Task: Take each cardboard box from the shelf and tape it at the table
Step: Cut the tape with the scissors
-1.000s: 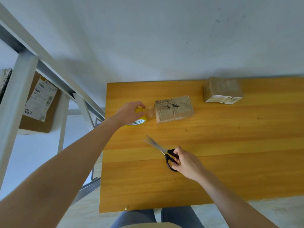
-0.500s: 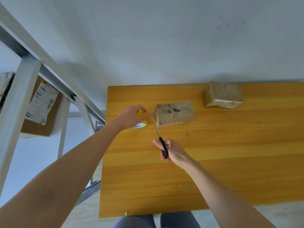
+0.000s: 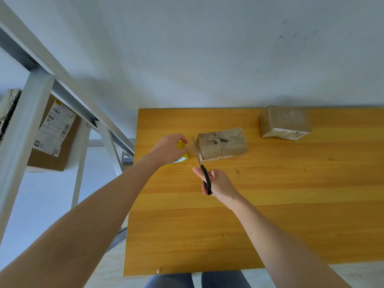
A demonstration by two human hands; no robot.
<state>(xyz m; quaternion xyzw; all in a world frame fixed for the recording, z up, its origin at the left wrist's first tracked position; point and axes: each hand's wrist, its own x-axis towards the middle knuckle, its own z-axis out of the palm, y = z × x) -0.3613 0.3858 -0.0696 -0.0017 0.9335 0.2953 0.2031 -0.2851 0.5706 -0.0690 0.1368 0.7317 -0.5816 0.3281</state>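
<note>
Left hand (image 3: pixel 169 149) curls its fingers round the yellow tape roll (image 3: pixel 183 158), right hand (image 3: pixel 218 182) grips the scissors (image 3: pixel 200 161) with blades between roll and torn cardboard box (image 3: pixel 222 145) mid-table (image 3: pixel 291 204), so cutting looks imminent, 1 parcel (image 3: pixel 284 121) sits aside, 1 labelled box (image 3: pixel 52 138) waits on the shelf (image 3: pixel 22 121).

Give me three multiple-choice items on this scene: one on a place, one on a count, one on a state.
1. Where are the blades of the scissors?
A. Between the tape roll and the torn box
B. On the shelf
C. Past the near edge

2. How many cardboard boxes lie on the table?
A. One
B. Two
C. Four

3. What is the left hand doing?
A. Lying flat
B. Gripping the tape roll
C. Holding the scissors

Key: 1 A, the blades stand in the gap beside the torn box. 2 B, the torn box and a labelled box farther right. 3 B, its fingers curl round the yellow roll, while the right hand holds the scissors.
</note>
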